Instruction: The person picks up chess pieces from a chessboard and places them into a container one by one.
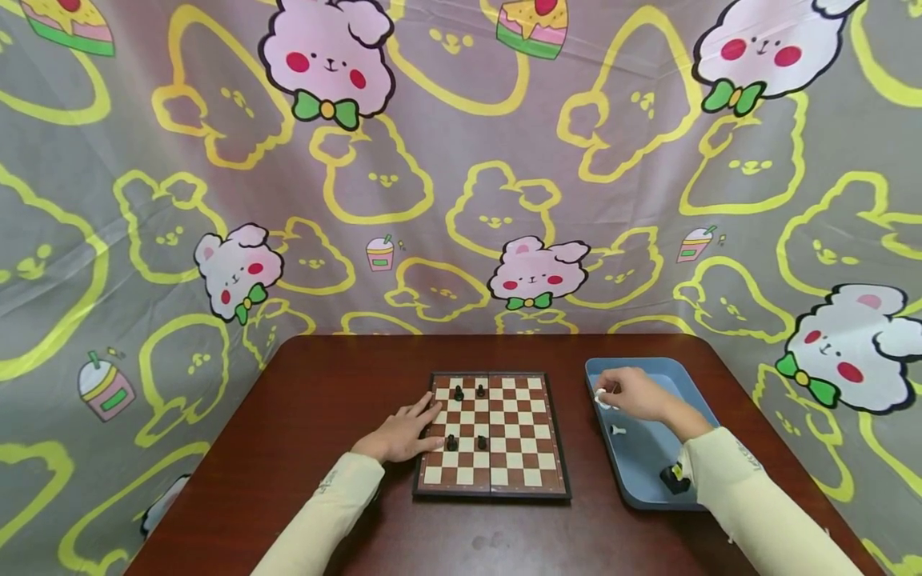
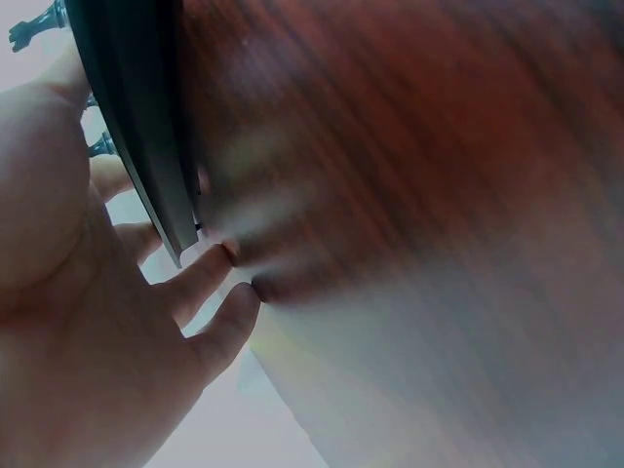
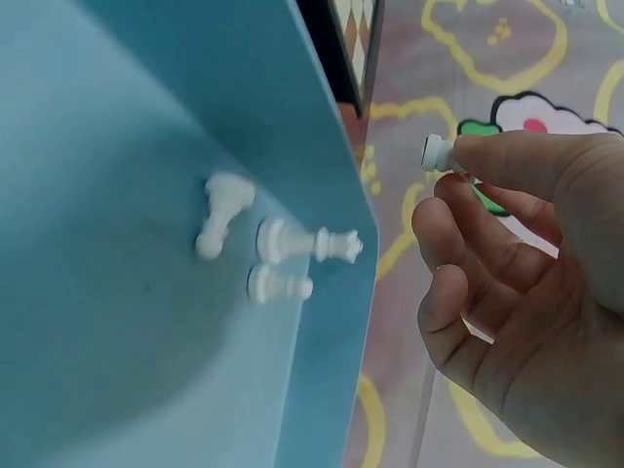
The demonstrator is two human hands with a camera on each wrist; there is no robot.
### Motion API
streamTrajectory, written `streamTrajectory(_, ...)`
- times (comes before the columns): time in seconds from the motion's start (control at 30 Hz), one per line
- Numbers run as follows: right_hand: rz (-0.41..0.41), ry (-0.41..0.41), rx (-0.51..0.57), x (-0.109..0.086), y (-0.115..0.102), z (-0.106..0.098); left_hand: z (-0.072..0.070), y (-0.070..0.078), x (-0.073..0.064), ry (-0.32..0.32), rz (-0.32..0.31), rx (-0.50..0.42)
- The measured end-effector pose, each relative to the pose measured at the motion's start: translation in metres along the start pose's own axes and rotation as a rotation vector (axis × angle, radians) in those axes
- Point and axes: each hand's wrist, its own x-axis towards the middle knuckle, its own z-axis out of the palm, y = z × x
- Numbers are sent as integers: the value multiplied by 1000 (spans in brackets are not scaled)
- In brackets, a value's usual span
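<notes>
My left hand lies at the left edge of the folding chessboard, fingers extended, some over its border. In the left wrist view, fingertips touch the wooden table beside the board's dark side. Several black chess pieces stand on the board's left half, one close to the left thumb. Over the far left part of the blue tray, my right hand pinches a small white chess piece between thumb and finger. Below it, a white queen, a white pawn and another white piece lie in the tray.
The dark red-brown table carries board and tray side by side, with a gap between them. A small black device sits at the right cuff, over the tray's near end. Patterned cloth encloses the table's back and sides.
</notes>
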Motion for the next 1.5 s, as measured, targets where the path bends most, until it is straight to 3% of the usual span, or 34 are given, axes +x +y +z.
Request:
streamTrajectory(0.33, 44, -1, -35, -11, 19, -9, 2, -1, 0, 8, 14, 5)
streamTrajectory(0.73, 85, -21, -45, -18, 25, -11, 4, -6, 3, 8, 18, 18)
streamTrajectory(1.0, 59, 5, -63, -22, 33, -13, 7, -8, 4, 22, 22, 16)
streamTrajectory(1.27, 76, 7, -73, -24, 30, -14, 4, -6, 3, 14, 20, 19)
streamTrajectory(1.5, 68, -3, -74, -14, 14, -8, 3, -3, 2, 4, -1, 11)
